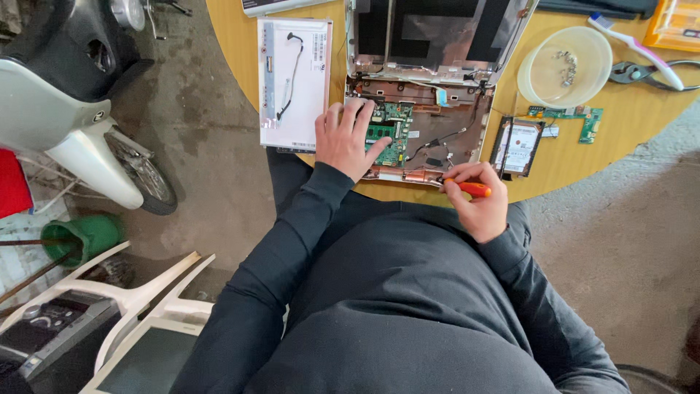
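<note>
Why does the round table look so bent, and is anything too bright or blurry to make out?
Head view: the wide lens bows the table edge; soft daylight, faint shadows; glare whitens the removed screen panel; both hands and the opened laptop are sharp; screws in the clear bowl are too small to count.

The round table [569,164] is smooth, yellowish wood with a soft sheen, and the opened laptop base [419,131] on it shows bare coppery metal around a matt green circuit board [390,131]. The screwdriver [470,188] has a glossy orange plastic handle. Near the far right edge sits a translucent plastic bowl [565,66] of shiny metal screws [566,62].
</note>
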